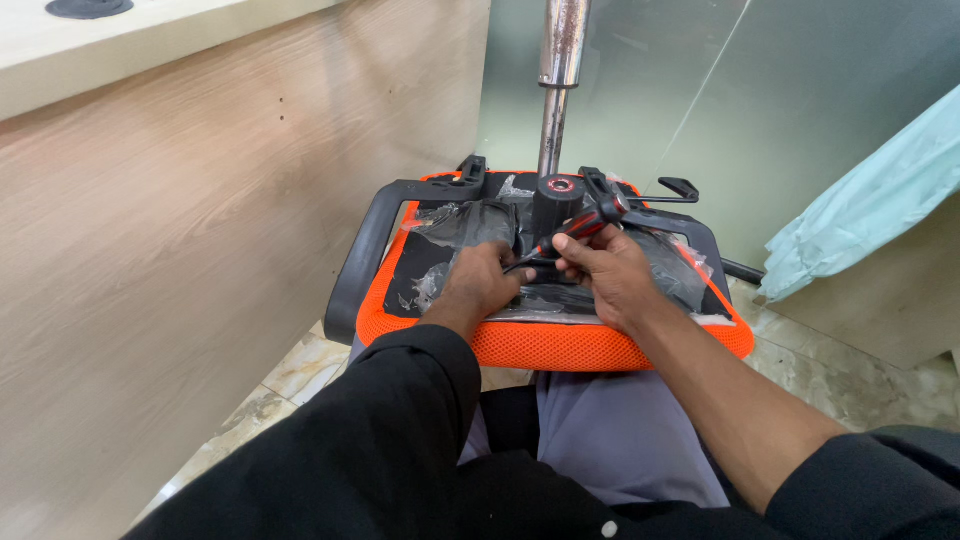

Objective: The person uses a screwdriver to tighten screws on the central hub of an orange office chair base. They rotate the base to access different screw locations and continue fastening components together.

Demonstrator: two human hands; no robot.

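Landmark: the upturned chair seat (540,345), orange mesh rim, black underside wrapped in clear plastic film (440,270), resting across the person's lap.

Largest first. Left of the seat, a pale wood-grain panel (200,250) under a desk top. Behind the seat, a frosted glass partition (800,100). Right of the seat, a fold of light teal cloth (870,200). No labels, signs or printed packages legible anywhere; the only wrapping is the film on the seat.

Rising from the seat's centre: a steel gas-lift column (558,80), scuffed, seated in a black hub with a red ring (560,185). Black armrest loop (365,260) on the seat's left edge; a black lever (680,187) behind the hub on the right.

Hands. Left hand (485,280): fingers curled narrow, pressed down on the mechanism plate just left of the hub; what they pinch I cannot tell. Right hand (610,270): fingers closed around a red-and-black screwdriver (575,228), handle angled up toward the hub, tip low between the two hands.

Judgement on technique: keep the driver square in the fastener, press along its axis, brace the plate with the left hand so the seat cannot rock on the lap.
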